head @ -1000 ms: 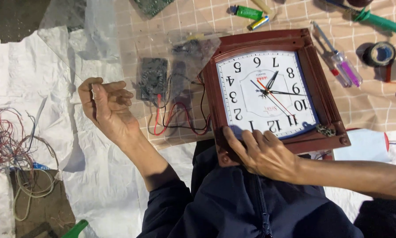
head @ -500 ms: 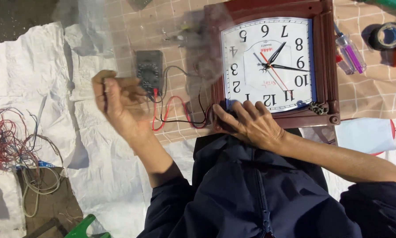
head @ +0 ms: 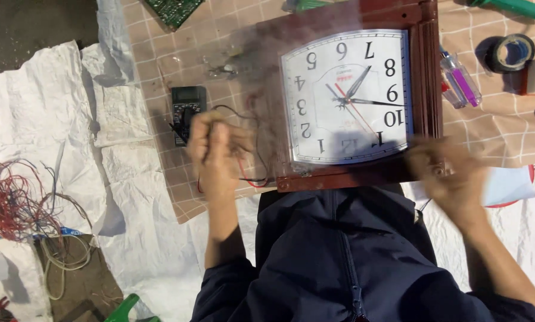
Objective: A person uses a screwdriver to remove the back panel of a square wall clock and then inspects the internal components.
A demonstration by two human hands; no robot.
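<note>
Wall clock lies on the checked mat, face up, its near edge just before the person's lap. Multimeter sits left of the clock, leads trailing toward it. Left hand hovers between meter and clock; right hand at the clock's near right corner. Screwdrivers and tape roll right of the clock. Wire tangle far left on the sheeting. Circuit board behind the meter.

Open checked mat between multimeter and wall clock, red and black leads crossing it
</note>
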